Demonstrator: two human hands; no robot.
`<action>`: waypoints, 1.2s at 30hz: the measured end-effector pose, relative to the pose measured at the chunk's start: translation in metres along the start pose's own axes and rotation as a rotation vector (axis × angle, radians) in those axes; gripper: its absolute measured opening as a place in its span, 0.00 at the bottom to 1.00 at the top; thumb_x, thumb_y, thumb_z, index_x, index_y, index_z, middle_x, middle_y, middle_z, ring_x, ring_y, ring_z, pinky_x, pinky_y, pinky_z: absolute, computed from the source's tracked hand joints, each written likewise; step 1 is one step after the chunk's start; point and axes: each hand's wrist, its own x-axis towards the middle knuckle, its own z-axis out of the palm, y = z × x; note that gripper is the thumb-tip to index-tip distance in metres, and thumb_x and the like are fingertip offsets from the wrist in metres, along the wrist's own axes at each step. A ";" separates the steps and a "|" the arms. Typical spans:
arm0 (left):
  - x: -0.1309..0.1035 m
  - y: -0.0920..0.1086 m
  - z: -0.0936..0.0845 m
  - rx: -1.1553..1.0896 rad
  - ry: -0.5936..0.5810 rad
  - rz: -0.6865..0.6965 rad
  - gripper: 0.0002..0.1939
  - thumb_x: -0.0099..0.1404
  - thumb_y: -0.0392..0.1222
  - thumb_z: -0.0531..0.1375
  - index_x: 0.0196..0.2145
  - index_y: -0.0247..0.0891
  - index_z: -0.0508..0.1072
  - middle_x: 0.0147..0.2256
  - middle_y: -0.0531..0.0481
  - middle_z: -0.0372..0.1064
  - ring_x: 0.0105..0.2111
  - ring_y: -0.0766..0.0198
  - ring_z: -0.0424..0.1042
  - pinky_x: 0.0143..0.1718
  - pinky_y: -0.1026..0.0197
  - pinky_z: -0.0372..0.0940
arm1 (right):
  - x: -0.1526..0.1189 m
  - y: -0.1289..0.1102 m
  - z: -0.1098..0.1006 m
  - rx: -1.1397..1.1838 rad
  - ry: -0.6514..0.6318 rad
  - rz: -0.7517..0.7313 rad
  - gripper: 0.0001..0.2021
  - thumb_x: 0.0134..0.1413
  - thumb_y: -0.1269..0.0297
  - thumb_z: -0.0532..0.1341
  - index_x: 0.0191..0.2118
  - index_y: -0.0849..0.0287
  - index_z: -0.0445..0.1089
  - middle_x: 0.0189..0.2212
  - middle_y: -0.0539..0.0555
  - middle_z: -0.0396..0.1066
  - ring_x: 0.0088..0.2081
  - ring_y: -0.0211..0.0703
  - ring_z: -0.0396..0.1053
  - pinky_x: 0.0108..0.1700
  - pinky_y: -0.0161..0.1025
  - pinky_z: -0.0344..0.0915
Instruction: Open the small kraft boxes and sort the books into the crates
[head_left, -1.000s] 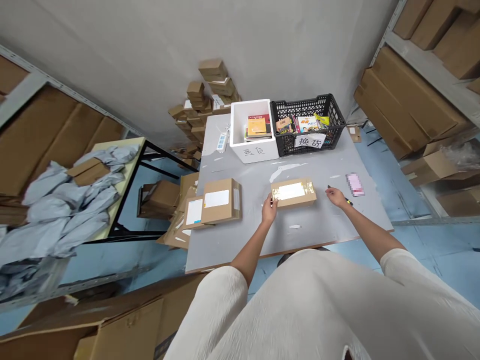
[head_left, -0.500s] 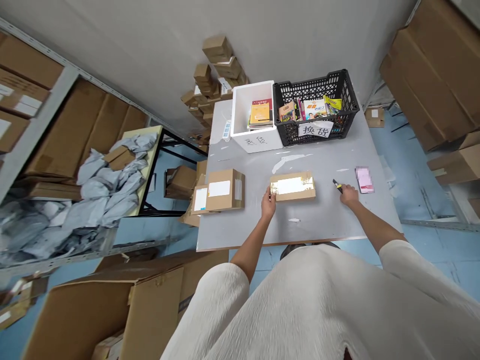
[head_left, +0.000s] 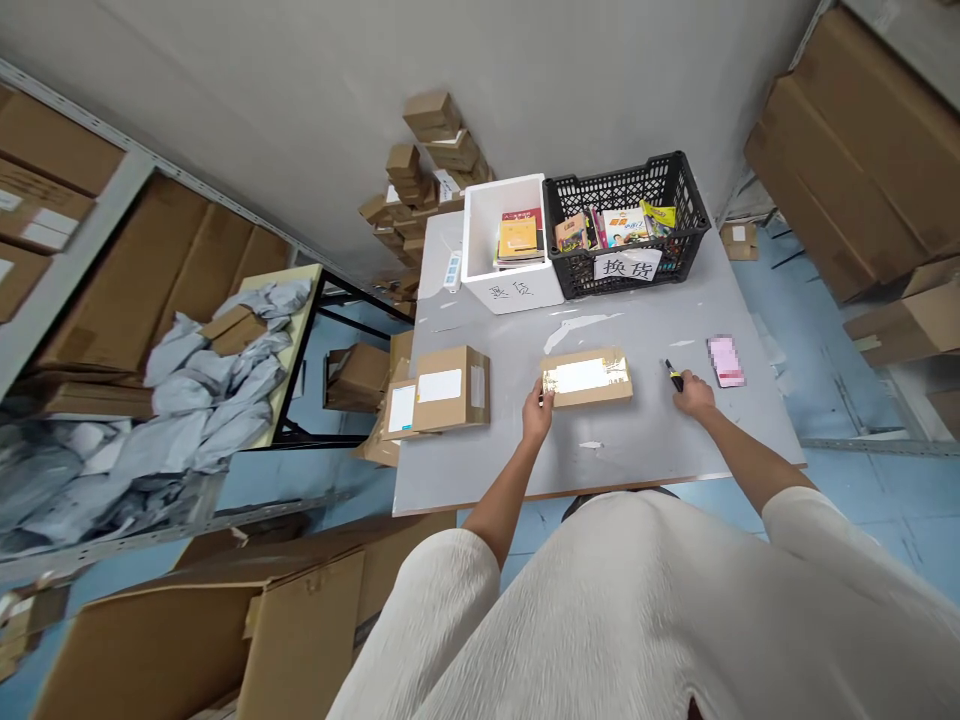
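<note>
A long taped cardboard box (head_left: 600, 396) with a white label lies on the grey table in front of me. My left hand (head_left: 537, 410) grips its left end, thumb on the near side. To the right of the box, my right hand (head_left: 694, 395) is closed around a utility knife (head_left: 675, 377) with a black and yellow handle, its tip pointing away from me and leftward. The knife is apart from the box. A pink phone-like item (head_left: 726, 360), partly pixelated, lies just right of my right hand.
Two labelled cartons (head_left: 451, 388) sit at the table's left. A white foam box (head_left: 502, 240) and a black crate (head_left: 628, 225), both with books, stand at the back. Grey parcels (head_left: 217, 360) cover a side stand; a large open carton (head_left: 300, 640) is at lower left.
My right hand has shifted slightly left with the knife, toward the box. The view has tipped a little; my left hand stays on the box.
</note>
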 end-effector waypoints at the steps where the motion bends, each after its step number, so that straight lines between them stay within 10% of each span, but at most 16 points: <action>1: 0.000 -0.001 0.000 0.001 0.003 0.012 0.33 0.78 0.61 0.56 0.73 0.44 0.68 0.58 0.40 0.78 0.54 0.49 0.78 0.58 0.49 0.72 | -0.001 -0.003 -0.003 0.097 0.025 0.039 0.25 0.58 0.66 0.64 0.61 0.60 0.67 0.50 0.66 0.78 0.49 0.59 0.75 0.51 0.48 0.68; 7: 0.002 -0.005 0.003 -0.008 -0.008 0.077 0.31 0.79 0.58 0.56 0.72 0.44 0.68 0.57 0.38 0.75 0.57 0.49 0.75 0.60 0.48 0.70 | -0.005 -0.038 -0.038 0.653 0.187 0.132 0.16 0.64 0.56 0.59 0.51 0.58 0.75 0.37 0.57 0.81 0.38 0.51 0.77 0.42 0.43 0.72; 12: 0.010 -0.008 0.004 -0.040 -0.016 0.170 0.31 0.76 0.53 0.59 0.74 0.46 0.65 0.66 0.37 0.65 0.66 0.50 0.68 0.65 0.49 0.68 | -0.023 -0.086 -0.074 0.823 0.099 -0.165 0.20 0.64 0.49 0.66 0.53 0.57 0.76 0.39 0.56 0.82 0.35 0.46 0.79 0.40 0.41 0.75; 22: 0.029 -0.006 -0.007 0.001 -0.062 0.261 0.29 0.70 0.48 0.67 0.67 0.45 0.75 0.64 0.37 0.68 0.67 0.44 0.66 0.72 0.43 0.60 | -0.064 -0.200 -0.081 -0.011 0.020 -0.727 0.18 0.71 0.64 0.60 0.62 0.53 0.77 0.58 0.58 0.81 0.55 0.58 0.77 0.58 0.48 0.69; 36: 0.033 -0.002 -0.012 0.066 -0.036 0.246 0.28 0.65 0.55 0.72 0.62 0.52 0.80 0.73 0.40 0.60 0.76 0.36 0.50 0.73 0.33 0.48 | -0.070 -0.249 -0.071 -0.468 0.059 -0.794 0.18 0.74 0.66 0.56 0.61 0.53 0.77 0.50 0.63 0.83 0.51 0.58 0.77 0.54 0.47 0.63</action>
